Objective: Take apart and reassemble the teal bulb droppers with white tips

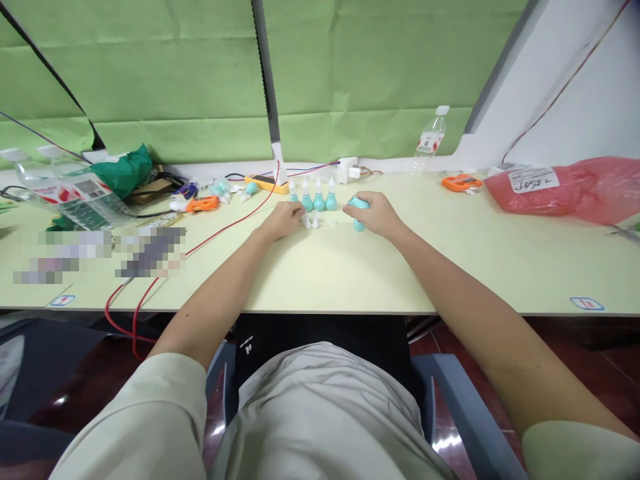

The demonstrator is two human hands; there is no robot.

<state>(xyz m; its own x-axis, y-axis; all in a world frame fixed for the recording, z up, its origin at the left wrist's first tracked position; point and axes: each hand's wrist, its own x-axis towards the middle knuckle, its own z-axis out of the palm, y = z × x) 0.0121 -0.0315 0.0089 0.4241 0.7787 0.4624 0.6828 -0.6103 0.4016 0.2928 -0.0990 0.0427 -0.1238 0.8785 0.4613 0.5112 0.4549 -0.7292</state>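
Several small teal bottles [319,201] with whitish pointed tops stand in a row near the middle of the table. At the left end of that row is my left hand [289,219], its fingers closed; what they hold, if anything, is too small to make out. Small white pieces [312,221] lie just right of its fingertips. My right hand [373,211], to the right of the row, is wrapped round a teal bottle [359,225], whose lower part shows below the fingers.
Red cables [220,230] cross the table's left side. Orange tools [203,204], a yellow device [267,184], clear bottles [80,190] and a green bag [125,170] lie back left. At the right are an orange cutter [461,182], a bottle [430,141] and a red bag [565,191].
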